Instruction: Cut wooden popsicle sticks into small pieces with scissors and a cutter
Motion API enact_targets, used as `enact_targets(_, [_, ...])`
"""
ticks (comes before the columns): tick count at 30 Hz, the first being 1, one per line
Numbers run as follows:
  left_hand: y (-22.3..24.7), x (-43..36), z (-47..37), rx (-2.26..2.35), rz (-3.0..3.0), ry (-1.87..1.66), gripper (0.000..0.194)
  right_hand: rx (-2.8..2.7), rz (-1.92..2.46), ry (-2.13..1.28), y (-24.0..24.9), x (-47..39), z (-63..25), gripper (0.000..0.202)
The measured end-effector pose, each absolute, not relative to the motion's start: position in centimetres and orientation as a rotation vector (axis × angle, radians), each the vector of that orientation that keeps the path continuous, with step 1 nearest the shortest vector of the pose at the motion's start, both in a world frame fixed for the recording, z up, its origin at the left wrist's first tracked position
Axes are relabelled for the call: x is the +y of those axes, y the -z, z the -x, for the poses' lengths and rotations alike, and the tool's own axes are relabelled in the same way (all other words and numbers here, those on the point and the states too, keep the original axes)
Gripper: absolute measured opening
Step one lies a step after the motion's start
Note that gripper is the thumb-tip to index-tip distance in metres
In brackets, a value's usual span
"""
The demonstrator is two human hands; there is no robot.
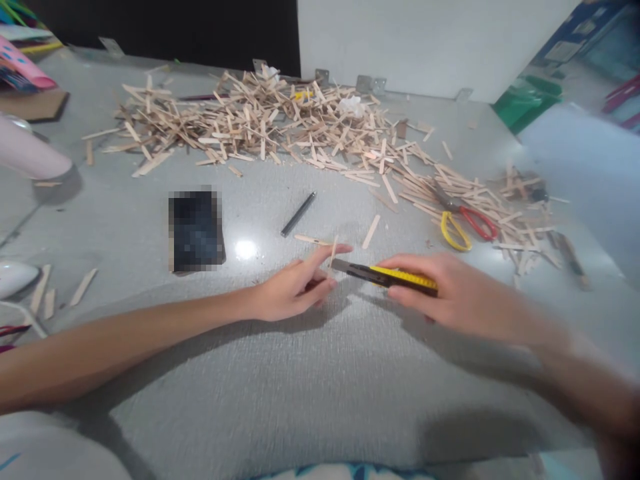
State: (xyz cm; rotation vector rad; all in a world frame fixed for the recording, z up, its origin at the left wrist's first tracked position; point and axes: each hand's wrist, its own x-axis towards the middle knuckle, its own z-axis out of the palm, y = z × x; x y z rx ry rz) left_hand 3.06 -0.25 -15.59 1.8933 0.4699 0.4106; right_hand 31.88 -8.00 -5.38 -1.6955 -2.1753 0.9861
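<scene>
Near the middle of the grey table, my left hand (295, 287) holds a small wooden stick (334, 252) upright between the thumb and fingers, with the index finger stretched to the right. My right hand (440, 290) is wrapped round a yellow and black box cutter (395, 275). The cutter's blade points left and its tip is at the stick; whether it touches is hard to tell. Just beyond the left fingers lies another wooden stick (313, 239) with a dark mark. A short wooden piece (371, 231) rests above the cutter.
A large pile of wooden sticks (260, 120) spreads across the back. Scissors (455, 230) with red and yellow handles lie at the right. A dark pen (299, 214) and a blurred black device (196, 230) lie left of centre. A pink cylinder (30, 150) is at far left.
</scene>
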Motion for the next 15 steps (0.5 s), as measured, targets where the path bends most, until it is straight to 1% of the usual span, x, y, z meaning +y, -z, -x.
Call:
enact_targets(2, [15.5,-0.2,-3.1,0.455,-1.928,-0.418,0.058,-2.252,1.668,-0.912,5.8,-8.2,-31.8,0.037])
enact_targets(5, [15.4,-0.2,-3.3,0.46,-1.88,-0.487,0.053,-2.307,1.653,-0.987,5.7,-8.7,-31.4,0.032])
enact_targets(7, [15.3,-0.4,-3.3,0.441,-1.788,-0.531,0.058,-2.328,1.675,-1.047,5.4,-8.9,-31.0,0.03])
enact_targets(9, [15.2,-0.6,-3.3,0.417,-1.73,-0.523,0.062,-2.347,1.701,-1.078,5.2,-8.9,-30.7,0.033])
enact_targets(10, [15.2,-0.7,-3.3,0.418,-1.727,-0.501,0.058,-2.357,1.71,-1.078,5.1,-8.9,-30.7,0.035])
enact_targets(13, [15.1,-1.2,-3.2,0.439,-1.727,-0.462,0.032,-2.403,1.713,-1.046,5.2,-8.8,-30.6,0.037])
enact_targets(15, [15.2,-1.6,-3.3,0.428,-1.667,-0.469,0.028,-2.439,1.713,-1.026,5.3,-8.6,-30.7,0.037])
